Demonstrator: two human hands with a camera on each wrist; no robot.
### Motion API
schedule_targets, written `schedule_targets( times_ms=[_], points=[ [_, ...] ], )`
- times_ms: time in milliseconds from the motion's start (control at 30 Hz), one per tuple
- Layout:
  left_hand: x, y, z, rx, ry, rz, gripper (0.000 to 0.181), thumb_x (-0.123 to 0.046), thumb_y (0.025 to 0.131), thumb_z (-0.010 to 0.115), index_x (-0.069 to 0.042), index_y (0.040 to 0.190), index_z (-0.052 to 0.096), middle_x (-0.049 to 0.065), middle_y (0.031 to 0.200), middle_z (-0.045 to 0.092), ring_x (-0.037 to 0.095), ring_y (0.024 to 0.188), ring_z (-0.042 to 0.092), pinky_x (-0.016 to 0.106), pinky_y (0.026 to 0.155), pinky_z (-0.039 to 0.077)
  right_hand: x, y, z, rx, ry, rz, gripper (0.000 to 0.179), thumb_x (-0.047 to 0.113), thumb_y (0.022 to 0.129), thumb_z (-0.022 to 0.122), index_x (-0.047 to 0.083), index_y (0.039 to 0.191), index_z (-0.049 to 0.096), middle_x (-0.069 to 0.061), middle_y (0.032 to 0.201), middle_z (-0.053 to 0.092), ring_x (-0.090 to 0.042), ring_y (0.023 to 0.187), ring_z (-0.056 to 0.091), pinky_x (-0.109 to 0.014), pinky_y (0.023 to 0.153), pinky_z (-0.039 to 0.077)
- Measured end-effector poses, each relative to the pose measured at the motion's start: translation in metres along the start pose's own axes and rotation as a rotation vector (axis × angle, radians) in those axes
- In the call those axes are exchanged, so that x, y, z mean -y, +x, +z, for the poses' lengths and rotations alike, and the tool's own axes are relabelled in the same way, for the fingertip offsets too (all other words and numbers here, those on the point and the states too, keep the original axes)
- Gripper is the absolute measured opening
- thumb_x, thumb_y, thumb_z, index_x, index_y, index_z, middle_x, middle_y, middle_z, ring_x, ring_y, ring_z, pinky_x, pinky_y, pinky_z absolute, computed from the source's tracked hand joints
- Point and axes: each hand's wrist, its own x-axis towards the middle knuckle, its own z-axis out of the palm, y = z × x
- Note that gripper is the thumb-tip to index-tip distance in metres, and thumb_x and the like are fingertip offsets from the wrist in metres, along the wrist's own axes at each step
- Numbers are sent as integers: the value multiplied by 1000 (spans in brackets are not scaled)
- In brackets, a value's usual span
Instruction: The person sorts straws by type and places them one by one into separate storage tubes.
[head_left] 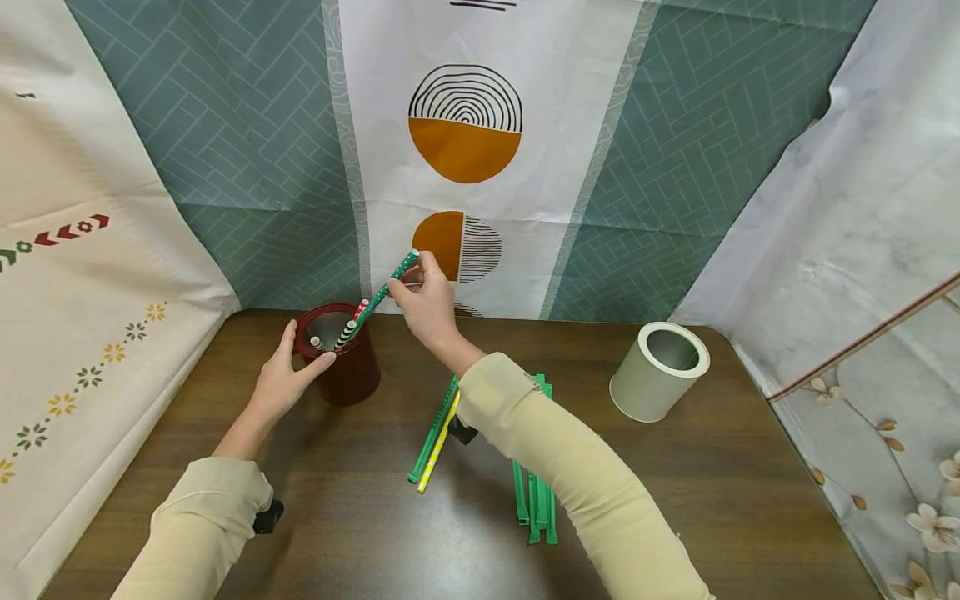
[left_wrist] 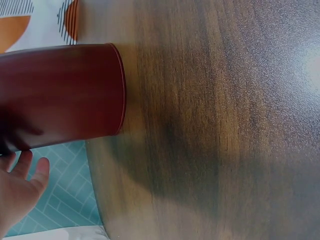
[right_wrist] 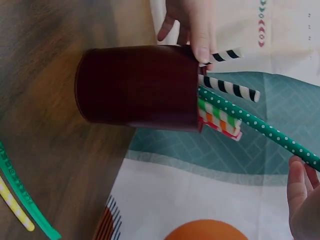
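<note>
My right hand (head_left: 429,307) pinches the upper end of a green straw with white dots (right_wrist: 270,131). The straw slants, its lower end in the mouth of a dark red cup (head_left: 351,375). My left hand (head_left: 283,379) holds that cup at the rim, thumb at the front and fingers on the left side. Several straws lean inside, among them a black-and-white striped straw (right_wrist: 235,89) and a red one (head_left: 362,307). Green and orange striped ends show beside them in the right wrist view.
A yellow patterned straw (head_left: 438,448) and a long green strip (head_left: 432,437) lie mid-table. Several green strips (head_left: 537,500) lie to their right, partly under my right forearm. At the right stands a whitish can (head_left: 648,385). Patterned cloths hang behind the wooden table (head_left: 360,517).
</note>
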Motion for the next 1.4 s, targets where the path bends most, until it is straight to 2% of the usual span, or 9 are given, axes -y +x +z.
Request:
schedule_targets(
  times_ms=[167,400,633,867,1067,1233,1400],
  points=[
    [-1,0,0,0,7,-7,93,-52,82,52,-17,142,-9,21,146,10,45,131,13,64,97,20,-6,-2,9,4,-59,-10,16,5,81,59,3,92,48,-16,83,65,-22,74,65,-17,64,50],
    [-1,-1,-1,11,-8,-7,93,-51,82,52,-18,142,-11,20,147,7,45,132,10,65,97,18,-14,-4,17,50,-104,1,12,7,82,58,5,88,48,-14,83,65,-19,74,64,-16,65,50],
    [0,-1,-1,5,-12,11,92,-50,82,52,-19,142,-10,20,147,10,45,131,12,65,97,18,-22,-6,27,96,-159,14,12,9,83,58,6,88,49,-13,82,66,-17,71,64,-15,59,47],
    [-1,-2,-1,5,-6,11,92,-50,82,53,-18,142,-10,21,146,12,45,131,13,65,96,19,-31,-11,33,197,-167,39,11,11,84,58,6,91,51,-12,83,67,-14,69,63,-14,61,48],
    [-3,-1,0,10,-9,4,93,-51,82,52,-17,142,-10,21,146,12,44,131,14,64,96,20,-41,-14,31,279,-195,93,15,11,85,57,4,97,52,-17,84,66,-8,61,59,-15,56,44],
    [-2,-1,0,8,-11,-2,93,-51,82,52,-17,142,-10,21,146,11,44,131,13,65,96,19,-51,-13,24,274,-202,158,17,13,84,58,7,99,52,-14,84,67,-8,59,58,-18,50,41],
    [-2,-1,-1,8,-10,-3,93,-51,82,52,-17,142,-10,21,146,10,44,132,12,65,96,19,-53,-11,13,268,-170,199,21,13,84,58,6,103,52,-13,85,66,-9,57,58,-21,53,48]
  ],
)
